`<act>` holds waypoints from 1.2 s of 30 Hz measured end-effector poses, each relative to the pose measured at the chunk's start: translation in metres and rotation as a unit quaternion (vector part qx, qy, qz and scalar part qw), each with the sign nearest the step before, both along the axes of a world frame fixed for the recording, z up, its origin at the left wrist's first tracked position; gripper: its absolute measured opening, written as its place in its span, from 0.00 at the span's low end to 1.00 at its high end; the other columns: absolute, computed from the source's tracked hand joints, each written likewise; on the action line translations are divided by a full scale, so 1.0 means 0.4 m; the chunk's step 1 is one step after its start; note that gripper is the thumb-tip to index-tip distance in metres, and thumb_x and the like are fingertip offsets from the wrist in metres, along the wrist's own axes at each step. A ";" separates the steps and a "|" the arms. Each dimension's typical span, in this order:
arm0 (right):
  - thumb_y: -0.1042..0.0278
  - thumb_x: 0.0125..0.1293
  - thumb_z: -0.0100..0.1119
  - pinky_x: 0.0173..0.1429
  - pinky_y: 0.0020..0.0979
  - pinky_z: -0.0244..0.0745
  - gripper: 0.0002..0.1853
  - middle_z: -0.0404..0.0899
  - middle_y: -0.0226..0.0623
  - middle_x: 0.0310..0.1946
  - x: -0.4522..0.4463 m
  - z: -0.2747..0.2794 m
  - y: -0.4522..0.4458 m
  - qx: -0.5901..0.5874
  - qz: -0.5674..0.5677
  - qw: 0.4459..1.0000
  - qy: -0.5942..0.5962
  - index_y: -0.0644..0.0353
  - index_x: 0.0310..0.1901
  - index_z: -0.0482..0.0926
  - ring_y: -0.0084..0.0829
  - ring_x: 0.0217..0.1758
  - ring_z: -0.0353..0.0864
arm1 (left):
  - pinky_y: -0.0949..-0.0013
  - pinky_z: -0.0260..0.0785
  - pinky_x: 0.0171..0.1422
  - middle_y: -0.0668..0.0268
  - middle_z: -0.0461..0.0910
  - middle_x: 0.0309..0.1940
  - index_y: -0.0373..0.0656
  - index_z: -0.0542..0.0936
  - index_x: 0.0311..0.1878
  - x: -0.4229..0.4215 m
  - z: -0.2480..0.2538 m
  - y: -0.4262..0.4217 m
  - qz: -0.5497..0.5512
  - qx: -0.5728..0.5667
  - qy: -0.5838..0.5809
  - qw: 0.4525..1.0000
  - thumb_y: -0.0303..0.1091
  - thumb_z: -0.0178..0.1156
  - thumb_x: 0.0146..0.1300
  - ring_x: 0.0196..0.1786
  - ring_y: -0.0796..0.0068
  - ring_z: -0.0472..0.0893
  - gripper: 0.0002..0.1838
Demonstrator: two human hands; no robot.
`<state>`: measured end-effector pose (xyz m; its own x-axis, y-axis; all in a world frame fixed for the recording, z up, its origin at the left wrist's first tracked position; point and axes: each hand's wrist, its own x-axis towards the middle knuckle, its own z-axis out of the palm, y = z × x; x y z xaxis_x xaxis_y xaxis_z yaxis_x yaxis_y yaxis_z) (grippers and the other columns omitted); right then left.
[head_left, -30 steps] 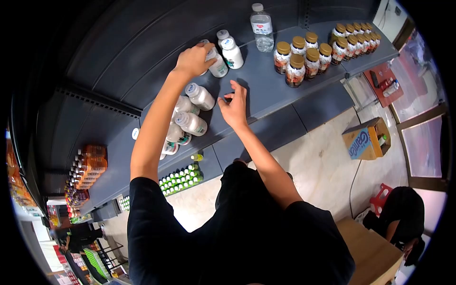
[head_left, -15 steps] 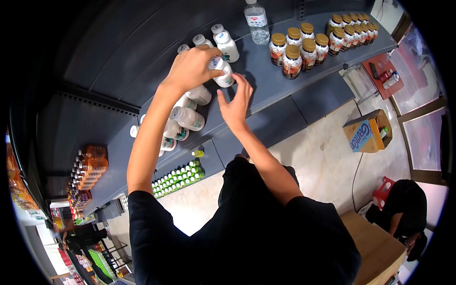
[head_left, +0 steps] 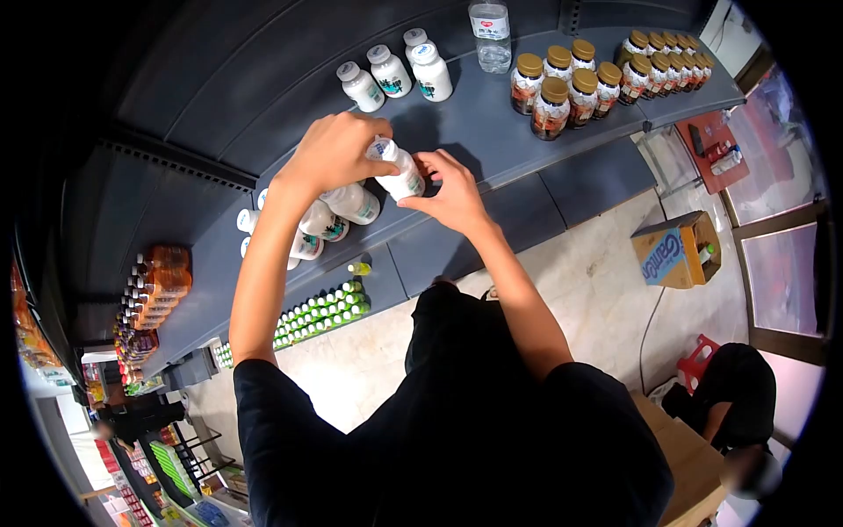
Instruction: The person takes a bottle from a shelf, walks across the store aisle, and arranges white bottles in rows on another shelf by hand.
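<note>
A white plastic bottle [head_left: 405, 181] is tilted above the grey shelf [head_left: 492, 132]. My left hand [head_left: 334, 156] is closed around its cap end. At its base, the thumb and fingers of my right hand [head_left: 457, 191] close in from either side. Behind them, several matching white bottles stand upright, among them a bottle with dark lettering [head_left: 432, 74]. Beneath my left wrist more white bottles are grouped, including a bottle leaning towards the shelf's front edge [head_left: 356, 204]; my forearm partly hides this group.
A clear water bottle [head_left: 491, 35] and gold-capped jars [head_left: 551, 109] stand to the right. Orange drink bottles [head_left: 165, 277] are at far left. Green bottles with white caps [head_left: 320, 314] sit lower down. A cardboard box [head_left: 676, 250] and a crouching person [head_left: 733, 395] are on the right.
Both hands have brought the white bottle down and slightly left, towards the shelf front. My right hand has closed in on its base. The upright bottles behind show more fully.
</note>
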<state>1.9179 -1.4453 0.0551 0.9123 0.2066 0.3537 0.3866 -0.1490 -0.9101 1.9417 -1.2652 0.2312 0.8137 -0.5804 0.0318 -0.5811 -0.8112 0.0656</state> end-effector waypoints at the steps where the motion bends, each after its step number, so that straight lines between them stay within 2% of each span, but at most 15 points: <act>1: 0.63 0.45 0.87 0.58 0.38 0.81 0.37 0.84 0.37 0.47 0.000 -0.003 0.008 -0.003 0.000 1.000 0.003 0.60 0.58 0.80 0.38 0.52 0.86 | 0.56 0.75 0.40 0.58 0.85 0.29 0.41 0.88 0.47 -0.001 -0.007 0.010 -0.002 -0.002 -0.003 1.000 0.45 0.79 0.51 0.35 0.55 0.86 0.23; 8: 0.62 0.43 0.86 0.58 0.43 0.79 0.35 0.81 0.33 0.46 -0.010 -0.016 0.052 -0.061 -0.029 0.997 -0.026 0.55 0.54 0.78 0.42 0.54 0.80 | 0.56 0.77 0.43 0.55 0.87 0.32 0.41 0.88 0.46 0.003 -0.021 0.043 0.003 -0.015 0.028 0.999 0.45 0.81 0.47 0.38 0.53 0.87 0.25; 11: 0.61 0.45 0.87 0.68 0.42 0.75 0.41 0.80 0.38 0.56 0.001 -0.014 0.049 -0.107 0.005 0.994 -0.010 0.56 0.62 0.76 0.42 0.64 0.77 | 0.54 0.77 0.42 0.55 0.88 0.32 0.41 0.88 0.42 -0.002 -0.003 0.037 0.051 0.012 0.062 0.997 0.48 0.79 0.47 0.39 0.50 0.87 0.24; 12: 0.61 0.46 0.86 0.71 0.42 0.72 0.43 0.78 0.39 0.59 0.009 -0.016 0.044 -0.076 0.033 0.996 -0.015 0.57 0.65 0.74 0.42 0.67 0.76 | 0.55 0.75 0.39 0.55 0.87 0.29 0.40 0.88 0.42 0.001 0.003 0.043 0.049 0.017 0.076 0.996 0.55 0.76 0.53 0.35 0.52 0.87 0.26; 15: 0.63 0.50 0.85 0.81 0.43 0.60 0.52 0.70 0.44 0.72 0.042 -0.006 0.000 0.005 0.142 0.989 0.043 0.57 0.77 0.66 0.41 0.78 0.67 | 0.56 0.74 0.37 0.57 0.85 0.28 0.41 0.88 0.43 0.016 0.045 0.046 0.120 0.009 0.039 0.992 0.56 0.72 0.60 0.32 0.54 0.86 0.25; 18: 0.63 0.56 0.82 0.81 0.46 0.60 0.49 0.70 0.41 0.75 0.090 -0.008 -0.022 0.114 0.162 0.978 0.069 0.55 0.78 0.66 0.36 0.81 0.64 | 0.55 0.73 0.36 0.57 0.85 0.27 0.43 0.88 0.47 0.080 0.045 0.069 0.168 -0.048 -0.049 0.983 0.57 0.67 0.67 0.31 0.55 0.85 0.24; 19: 0.58 0.58 0.82 0.77 0.44 0.66 0.45 0.73 0.45 0.71 0.105 -0.004 -0.016 0.140 0.134 0.979 0.065 0.57 0.75 0.69 0.40 0.78 0.69 | 0.55 0.73 0.36 0.58 0.85 0.27 0.43 0.88 0.49 0.109 0.039 0.078 0.177 -0.064 -0.090 0.978 0.56 0.67 0.68 0.31 0.55 0.85 0.24; 20: 0.58 0.60 0.80 0.77 0.44 0.66 0.42 0.75 0.44 0.70 0.122 0.005 -0.010 0.151 0.116 0.978 0.081 0.57 0.73 0.71 0.40 0.77 0.70 | 0.53 0.77 0.42 0.55 0.88 0.36 0.46 0.85 0.59 0.138 0.039 0.083 0.195 -0.030 -0.093 0.976 0.56 0.66 0.69 0.38 0.53 0.87 0.26; 23: 0.61 0.66 0.75 0.74 0.41 0.69 0.31 0.79 0.40 0.66 0.170 0.020 0.028 0.193 0.082 0.972 0.108 0.58 0.68 0.77 0.37 0.73 0.75 | 0.52 0.78 0.54 0.51 0.88 0.50 0.48 0.79 0.68 0.273 -0.055 0.149 0.166 -0.023 -0.149 0.975 0.54 0.65 0.70 0.51 0.49 0.87 0.30; 24: 0.61 0.67 0.75 0.73 0.41 0.70 0.30 0.80 0.39 0.66 0.196 0.002 0.050 0.207 0.081 0.968 0.118 0.59 0.68 0.77 0.36 0.72 0.75 | 0.51 0.75 0.66 0.48 0.81 0.64 0.49 0.74 0.74 0.304 -0.071 0.153 0.184 -0.025 -0.114 0.976 0.53 0.65 0.70 0.64 0.46 0.81 0.33; 25: 0.62 0.67 0.74 0.73 0.40 0.70 0.29 0.80 0.38 0.66 0.220 -0.011 0.069 0.221 0.081 0.964 0.127 0.59 0.67 0.77 0.35 0.71 0.76 | 0.51 0.72 0.70 0.49 0.77 0.67 0.48 0.73 0.74 0.366 -0.134 0.196 0.145 -0.040 -0.136 0.979 0.51 0.65 0.70 0.67 0.45 0.78 0.33; 27: 0.66 0.68 0.73 0.69 0.38 0.74 0.24 0.82 0.37 0.62 0.248 -0.025 0.100 0.220 0.062 0.966 0.124 0.60 0.64 0.80 0.34 0.65 0.80 | 0.52 0.73 0.69 0.50 0.76 0.64 0.47 0.75 0.72 0.390 -0.144 0.190 0.118 -0.050 -0.023 0.992 0.45 0.68 0.68 0.65 0.44 0.79 0.32; 29: 0.68 0.68 0.72 0.67 0.36 0.76 0.22 0.83 0.38 0.61 0.268 -0.029 0.122 0.233 0.049 0.962 0.137 0.62 0.62 0.81 0.34 0.62 0.81 | 0.50 0.75 0.67 0.52 0.74 0.62 0.47 0.76 0.69 0.410 -0.171 0.183 0.125 -0.001 -0.065 0.990 0.42 0.69 0.67 0.63 0.45 0.81 0.29; 35: 0.71 0.63 0.75 0.64 0.36 0.79 0.30 0.80 0.41 0.65 0.295 -0.074 0.157 0.199 0.007 0.973 0.114 0.62 0.66 0.76 0.36 0.64 0.82 | 0.50 0.77 0.60 0.55 0.77 0.56 0.44 0.80 0.61 0.329 -0.126 0.135 0.076 0.011 -0.027 0.997 0.31 0.74 0.60 0.57 0.47 0.83 0.25; 36: 0.73 0.58 0.77 0.64 0.37 0.79 0.36 0.79 0.43 0.66 0.299 -0.083 0.162 0.189 0.008 0.975 0.120 0.60 0.69 0.74 0.39 0.65 0.82 | 0.50 0.77 0.58 0.56 0.78 0.54 0.43 0.82 0.59 0.312 -0.117 0.124 0.057 0.016 -0.018 0.998 0.30 0.74 0.58 0.55 0.47 0.84 0.24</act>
